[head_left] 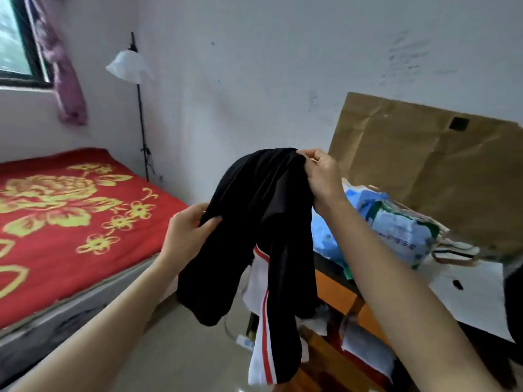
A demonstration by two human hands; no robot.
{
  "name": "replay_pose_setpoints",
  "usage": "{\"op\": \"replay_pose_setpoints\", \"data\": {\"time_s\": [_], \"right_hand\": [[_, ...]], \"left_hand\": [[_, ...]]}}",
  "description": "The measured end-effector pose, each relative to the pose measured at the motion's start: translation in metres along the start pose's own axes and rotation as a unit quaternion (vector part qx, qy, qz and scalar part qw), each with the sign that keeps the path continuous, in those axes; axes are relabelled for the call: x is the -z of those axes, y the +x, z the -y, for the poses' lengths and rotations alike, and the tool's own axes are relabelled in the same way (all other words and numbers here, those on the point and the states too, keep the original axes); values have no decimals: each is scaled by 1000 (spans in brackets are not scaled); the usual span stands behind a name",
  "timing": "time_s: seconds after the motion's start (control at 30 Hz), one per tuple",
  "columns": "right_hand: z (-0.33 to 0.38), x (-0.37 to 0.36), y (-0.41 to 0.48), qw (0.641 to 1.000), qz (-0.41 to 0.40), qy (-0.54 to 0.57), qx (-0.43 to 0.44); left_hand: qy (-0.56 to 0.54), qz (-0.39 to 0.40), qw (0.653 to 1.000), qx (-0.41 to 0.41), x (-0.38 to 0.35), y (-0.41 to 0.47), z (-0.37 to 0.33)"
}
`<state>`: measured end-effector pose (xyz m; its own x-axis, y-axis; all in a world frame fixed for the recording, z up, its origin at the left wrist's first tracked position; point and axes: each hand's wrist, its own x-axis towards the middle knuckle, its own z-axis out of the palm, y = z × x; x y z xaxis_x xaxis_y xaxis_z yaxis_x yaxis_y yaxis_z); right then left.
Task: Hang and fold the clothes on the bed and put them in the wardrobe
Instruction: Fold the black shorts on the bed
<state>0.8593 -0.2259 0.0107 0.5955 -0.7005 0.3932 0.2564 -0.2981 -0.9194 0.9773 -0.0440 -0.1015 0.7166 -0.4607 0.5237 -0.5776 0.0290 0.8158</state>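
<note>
Black garment (263,210) held up, bag (402,230) on table (335,292)

A pale, scuffed wall (254,66) runs across the room in front of me. To my left the bed (70,222) lies under a red cover with yellow flowers. Beyond it is a dark-framed window (17,38), a purple curtain (65,75) bunched beside it. A black floor lamp (130,66) with a white shade stands against the wall. To my right, a brown cardboard sheet (424,165) leans on the wall behind a wooden counter (334,287). The floor (175,349) is pale and glossy.
</note>
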Motion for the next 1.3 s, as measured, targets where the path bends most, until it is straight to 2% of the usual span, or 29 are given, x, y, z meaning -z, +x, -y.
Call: {"op": "replay_pose_setpoints", "data": {"time_s": [0.03,0.2,0.27,0.53,0.67,0.77,1.03,1.3], "right_hand": [[-7,-16,8,1000,25,12,-12],[-40,-72,29,993,103,16,-47],[-57,-115,31,985,163,4,-48],[-90,-276,21,952,303,7,-43],[-97,-359,15,934,351,41,-54],[-104,-424,12,927,367,47,-65],[-129,-552,-3,896,437,26,-76],[-169,-638,-8,875,470,15,-114]], "left_hand": [[16,-36,999,7,22,2,5],[96,-120,987,39,106,10,13],[147,-155,976,49,146,5,17],[315,-237,915,91,279,-7,45],[358,-292,884,77,345,6,71],[351,-325,875,78,398,29,89],[349,-339,873,45,498,81,120],[465,-305,831,8,536,133,154]]}}
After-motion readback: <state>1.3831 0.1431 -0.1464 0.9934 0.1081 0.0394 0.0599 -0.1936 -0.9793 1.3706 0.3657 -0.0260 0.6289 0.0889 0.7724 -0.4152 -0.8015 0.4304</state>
